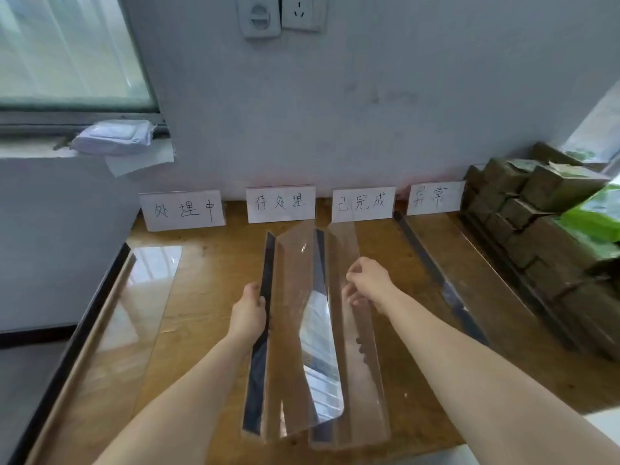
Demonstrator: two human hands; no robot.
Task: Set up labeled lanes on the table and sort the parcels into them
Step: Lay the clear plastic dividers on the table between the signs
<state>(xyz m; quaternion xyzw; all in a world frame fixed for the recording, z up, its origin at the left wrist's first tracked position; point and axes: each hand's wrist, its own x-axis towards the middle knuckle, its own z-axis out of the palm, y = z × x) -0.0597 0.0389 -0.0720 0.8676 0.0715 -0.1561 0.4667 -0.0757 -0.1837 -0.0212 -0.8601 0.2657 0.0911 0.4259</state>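
Before the labels (281,203) (parcels (543,236) stacked right), left hand (249,312) and right hand (370,285) grip dividers (289,350).

**Two dividers in hand, mid-table**

Wooden table (208,263) sits against the wall. Four handwritten cards stand along the back, left to right: 处理中 card (183,209), 待处理 card (281,203), 已完成 card (362,203), 异常 card (434,198).

Left hand (250,308) grips the centre-left divider (288,330) at its dark-strip edge. Right hand (369,283) pinches the top edge of the centre-right divider (355,364). Both are clear and tilted, and they overlap.

Far-left divider (141,297) lies along the table's left edge. Far-right divider (469,263) lies just beside the stacked brown parcels (536,229), which have a green bag (593,216) on top.

White packet (114,137) on the window sill, upper left.
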